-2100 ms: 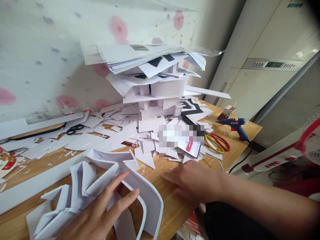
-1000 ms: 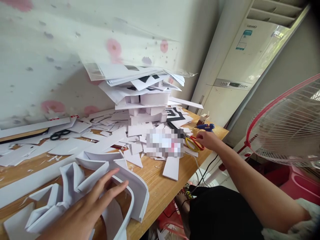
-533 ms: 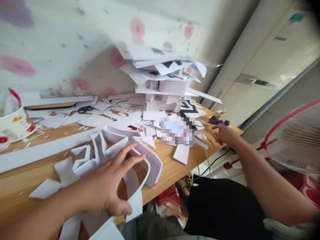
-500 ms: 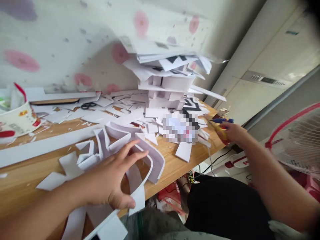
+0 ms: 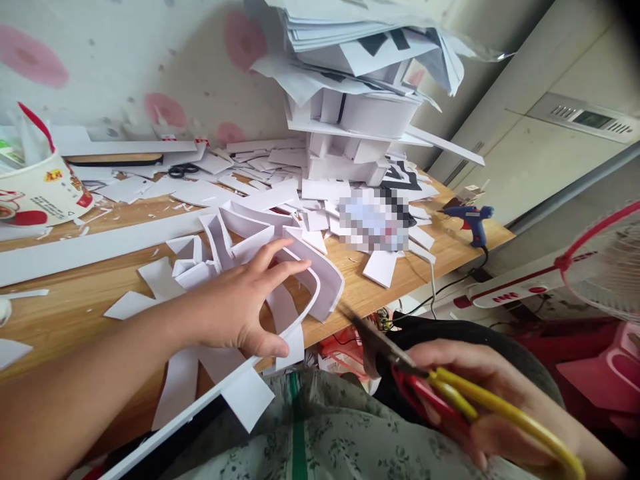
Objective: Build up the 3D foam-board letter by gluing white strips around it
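Note:
My left hand [image 5: 250, 300] spans a curved white strip [image 5: 313, 297], with fingertips at its upper end and the thumb lower along it. This strip bends round and runs down past the desk edge. It meets a white board model [image 5: 250, 243] of upright curved walls on the wooden desk. My right hand [image 5: 480, 373] is closed round the red and yellow handles of scissors [image 5: 390, 350], held before my lap. Their blades point up and left, blurred near the tip. A blue glue gun [image 5: 470, 217] rests on the desk's right end.
Paper sheets [image 5: 345, 40] are piled on a white model [image 5: 350, 133] at the back. White offcuts [image 5: 205, 190] and small black-handled scissors [image 5: 183, 171] lie near the wall. A paper tub [image 5: 37, 190] stands left. A fan [image 5: 607, 260] is at right beside the desk.
My right hand has come from the desk's right end to in front of my lap with the scissors. The glue gun now lies there alone. My left hand keeps its place on the strip.

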Motion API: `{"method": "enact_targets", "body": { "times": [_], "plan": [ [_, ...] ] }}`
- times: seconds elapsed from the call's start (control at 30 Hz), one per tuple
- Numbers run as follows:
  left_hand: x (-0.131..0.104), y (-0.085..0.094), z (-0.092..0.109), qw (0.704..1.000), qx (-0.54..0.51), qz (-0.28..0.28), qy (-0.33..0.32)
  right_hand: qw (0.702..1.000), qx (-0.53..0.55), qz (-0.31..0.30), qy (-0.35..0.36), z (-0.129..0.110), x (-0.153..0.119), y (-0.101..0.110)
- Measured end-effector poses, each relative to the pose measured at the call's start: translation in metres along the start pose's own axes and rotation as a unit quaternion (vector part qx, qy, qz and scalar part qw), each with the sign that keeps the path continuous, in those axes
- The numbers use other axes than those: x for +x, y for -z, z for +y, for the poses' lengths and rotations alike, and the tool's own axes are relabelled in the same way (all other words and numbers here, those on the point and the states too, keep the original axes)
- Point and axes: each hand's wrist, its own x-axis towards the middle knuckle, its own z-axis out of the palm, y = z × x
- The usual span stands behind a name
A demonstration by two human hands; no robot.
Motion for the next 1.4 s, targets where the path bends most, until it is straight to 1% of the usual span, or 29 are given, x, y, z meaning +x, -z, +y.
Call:
{"method": "enact_targets", "body": {
  "times": [0.07,0.13,0.3,0.5,0.73,0.87,1.0,1.23,1.4],
  "plan": [
    [0.001,0.001,-0.002,1.000,0.000,-0.008,-0.007,0.998,0.030,-0.034,-0.046,-0.003,0.003,-0.013],
    [0.002,0.001,-0.002,1.000,0.004,-0.017,-0.007,0.995,0.049,-0.050,-0.064,-0.007,0.007,-0.020],
    [0.002,0.001,-0.002,1.000,0.007,-0.007,-0.017,0.995,0.036,-0.043,-0.082,-0.010,0.019,-0.026],
    [0.002,-0.002,-0.005,1.000,0.007,-0.001,-0.023,0.998,0.022,-0.021,-0.063,-0.015,0.022,-0.031],
    [0.002,0.001,0.000,1.000,0.000,-0.015,-0.003,0.997,0.047,-0.022,-0.062,-0.010,0.025,-0.031],
    [0.002,0.002,-0.001,1.000,0.010,-0.016,-0.008,0.996,0.060,-0.028,-0.058,-0.013,0.026,-0.031],
    [0.003,0.000,-0.003,1.000,0.012,-0.016,-0.015,0.996,0.059,-0.034,-0.053,-0.026,0.026,-0.030],
    [0.004,-0.001,-0.004,0.999,0.019,-0.020,-0.015,0.996,-0.002,-0.031,-0.078,-0.058,0.027,-0.031],
    [0.004,-0.001,-0.003,1.000,0.017,-0.024,-0.009,0.993,-0.029,-0.056,-0.104,-0.082,0.031,-0.034]
  ]
}}
